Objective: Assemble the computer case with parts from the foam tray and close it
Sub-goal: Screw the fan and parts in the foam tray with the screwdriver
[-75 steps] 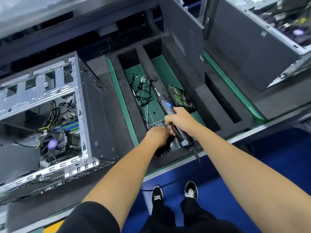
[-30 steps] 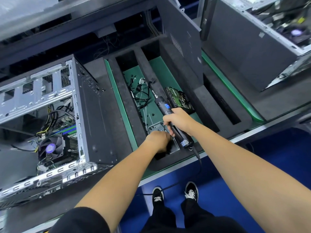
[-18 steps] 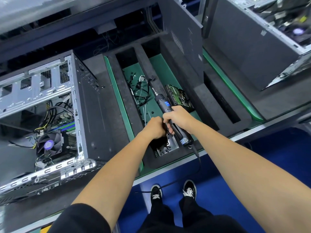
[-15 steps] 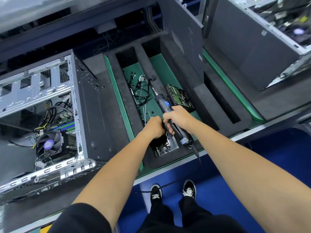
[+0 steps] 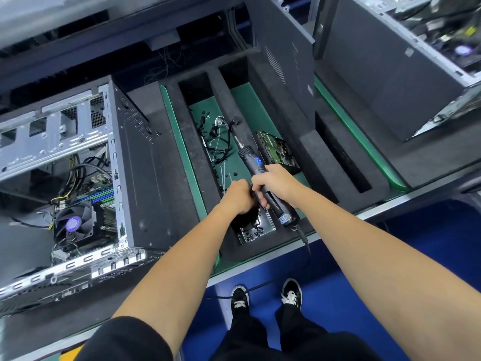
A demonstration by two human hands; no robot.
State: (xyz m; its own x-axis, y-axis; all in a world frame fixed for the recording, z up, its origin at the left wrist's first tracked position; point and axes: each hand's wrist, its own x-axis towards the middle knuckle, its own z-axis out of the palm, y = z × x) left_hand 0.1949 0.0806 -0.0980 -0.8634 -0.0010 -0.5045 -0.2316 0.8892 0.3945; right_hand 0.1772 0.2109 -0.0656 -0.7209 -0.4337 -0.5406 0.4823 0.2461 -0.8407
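Left hand (image 5: 238,195) has lifted from the screw tray (image 5: 256,227), fist closed; contents unseen.
Right hand (image 5: 273,183) grips the electric screwdriver (image 5: 256,169), long axis pointing far-left; open computer case (image 5: 78,178) lies left.

No text reads clearly. The electric screwdriver (image 5: 263,181) carries a small blue label at its 12 o'clock end with white letters too blurred to make out; its rear sticker is equally unreadable.

computer case (image 5: 135,175) left of foam tray (image 5: 322,162)
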